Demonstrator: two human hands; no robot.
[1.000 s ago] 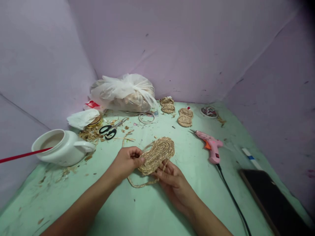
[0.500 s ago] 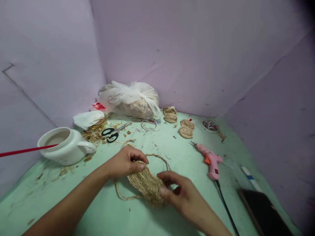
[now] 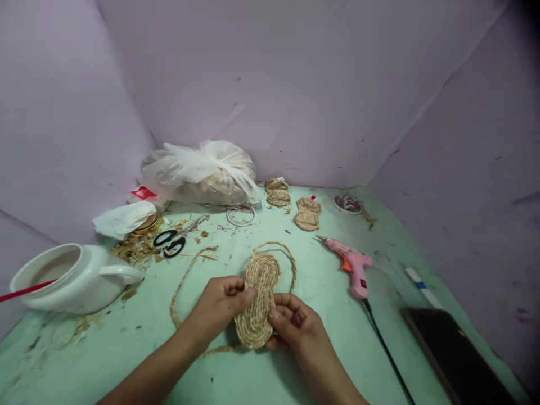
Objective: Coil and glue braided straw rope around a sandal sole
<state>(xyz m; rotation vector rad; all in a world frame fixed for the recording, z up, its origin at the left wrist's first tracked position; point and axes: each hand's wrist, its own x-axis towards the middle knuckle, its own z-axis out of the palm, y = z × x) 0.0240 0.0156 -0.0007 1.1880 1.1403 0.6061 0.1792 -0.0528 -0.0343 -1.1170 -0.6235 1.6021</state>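
Note:
Between my hands is a sole-shaped piece of coiled straw rope point(image 3: 258, 304), its long axis running away from me and its oval spiral face up. My left hand point(image 3: 225, 306) pinches its left edge, thumb on top. On the right edge, my right hand point(image 3: 297, 329) grips it with the thumb on the face and fingers behind. A loose straw cord point(image 3: 175, 298) curves over the table on the left, and another stretch loops behind the coil to the right. To the right lies a pink glue gun point(image 3: 352, 264), nozzle pointing away to the left.
At left stand a white pot point(image 3: 90, 278) with a red stick and black-handled scissors point(image 3: 175, 242). A tied plastic bag point(image 3: 202, 174) rests by the wall. Small straw soles point(image 3: 307, 214), a dish of beads point(image 3: 348, 203) and a dark phone point(image 3: 455, 354) lie around the green table.
The coiled piece has turned from slanting sideways to pointing away from me, its face now showing. Both hands have shifted to its long sides. The view has swung slightly right.

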